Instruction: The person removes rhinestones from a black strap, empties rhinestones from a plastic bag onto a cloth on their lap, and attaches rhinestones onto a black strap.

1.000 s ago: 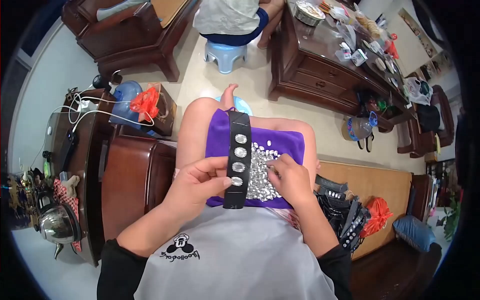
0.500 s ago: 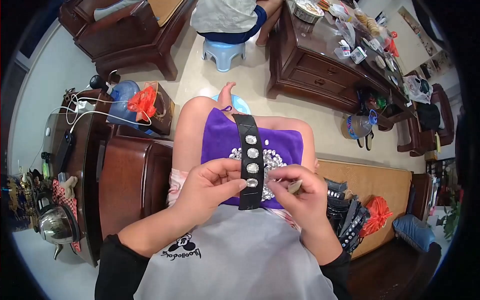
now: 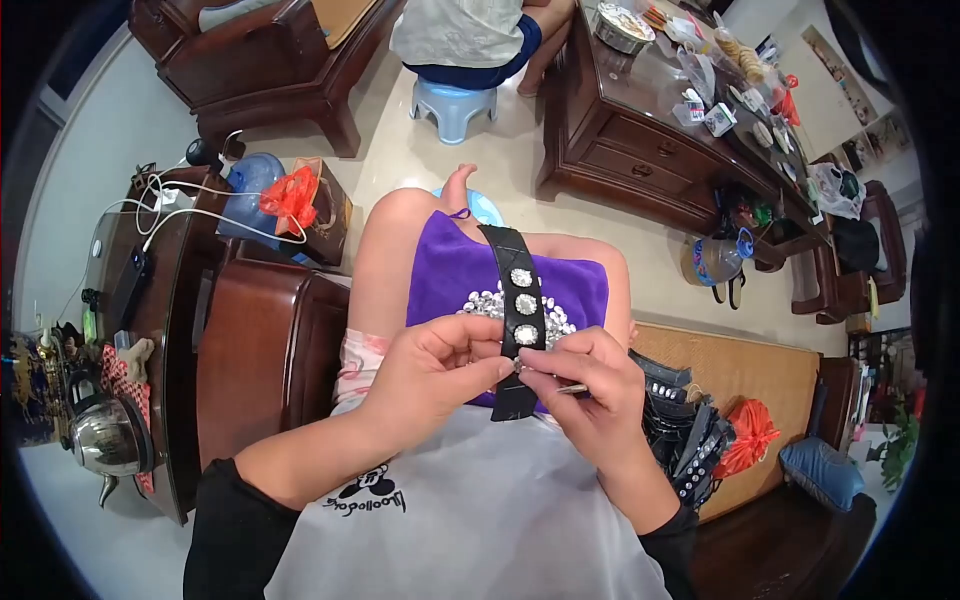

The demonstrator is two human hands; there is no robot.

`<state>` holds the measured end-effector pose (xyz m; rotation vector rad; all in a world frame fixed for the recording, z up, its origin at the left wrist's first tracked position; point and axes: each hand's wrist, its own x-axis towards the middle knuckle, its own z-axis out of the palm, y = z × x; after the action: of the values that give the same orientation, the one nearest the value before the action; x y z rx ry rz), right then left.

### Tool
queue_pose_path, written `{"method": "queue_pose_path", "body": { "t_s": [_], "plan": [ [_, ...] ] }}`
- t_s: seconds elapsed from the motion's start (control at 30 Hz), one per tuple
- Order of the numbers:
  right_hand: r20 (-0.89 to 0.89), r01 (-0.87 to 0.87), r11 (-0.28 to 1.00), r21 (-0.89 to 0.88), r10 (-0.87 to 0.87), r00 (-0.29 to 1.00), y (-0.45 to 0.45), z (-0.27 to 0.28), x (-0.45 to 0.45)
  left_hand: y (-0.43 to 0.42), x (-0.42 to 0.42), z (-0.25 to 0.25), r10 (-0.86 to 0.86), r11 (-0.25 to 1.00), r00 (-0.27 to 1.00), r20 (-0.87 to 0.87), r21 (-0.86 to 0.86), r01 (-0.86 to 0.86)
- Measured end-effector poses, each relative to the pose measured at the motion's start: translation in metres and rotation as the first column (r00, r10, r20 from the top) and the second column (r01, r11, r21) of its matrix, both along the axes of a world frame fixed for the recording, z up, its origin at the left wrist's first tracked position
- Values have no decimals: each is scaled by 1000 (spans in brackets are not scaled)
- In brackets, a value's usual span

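While your left hand pinches the strap by its left edge, thumb and fingers closed on it, your right hand works at the near part of it, thumb and index fingertips brought together at a stone they mostly hide. Slim piece gripped in the right hand too; can't tell what it is.

Strap: black, held up over your lap, running far to near, near end tipped left. Three set stones show clear in a row. Behind it, loose stones sit piled on the purple cloth across your lap, some left of the strap, some right.

Writing: your grey shirt has a cartoon-mouse print plus black lettering, upside down to camera and partly behind your left forearm; can't spell it surely. Far right, on the table, the tin and small box carry printing too small to read. Jug on the floor at right has a coloured label, also unreadable.

Right of you, on the bench mat: more black straps with stones, red bag just beside.
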<state>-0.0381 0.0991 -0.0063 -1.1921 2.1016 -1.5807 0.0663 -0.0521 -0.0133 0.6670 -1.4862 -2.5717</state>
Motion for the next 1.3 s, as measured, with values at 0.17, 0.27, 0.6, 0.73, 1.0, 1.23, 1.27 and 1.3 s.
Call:
{"method": "queue_pose_path", "body": {
  "t_s": [0.17,0.27,0.6,0.73,1.0,1.23,1.27,1.3],
  "plan": [
    [11,-3,1000,-7,3,1000,-3,1,2,-3,2,0,-17,1000,1000,-9,6,17],
    [6,-1,1000,-8,1,1000,-4,1,2,-5,2,1,-52,999,999,-12,4,52],
    [-111,-87,996,-4,86,990,-3,9,0,-3,2,5,-7,995,999,-43,99,11],
    [261,27,988,-154,14,965,-1,10,6,-1,2,9,21,997,994,-109,77,-12],
    [443,-60,998,-8,57,895,11,16,11,5,6,11,46,998,976,-213,-36,-55],
    [584,3,998,-63,35,811,7,18,18,9,7,7,55,973,952,-302,-196,-119],
    [588,-2,997,-73,44,808,7,16,18,9,7,7,59,972,947,-315,-196,-126],
    [588,-2,997,-73,44,808,7,15,18,10,7,6,59,972,947,-315,-196,-126]
  ]
}}
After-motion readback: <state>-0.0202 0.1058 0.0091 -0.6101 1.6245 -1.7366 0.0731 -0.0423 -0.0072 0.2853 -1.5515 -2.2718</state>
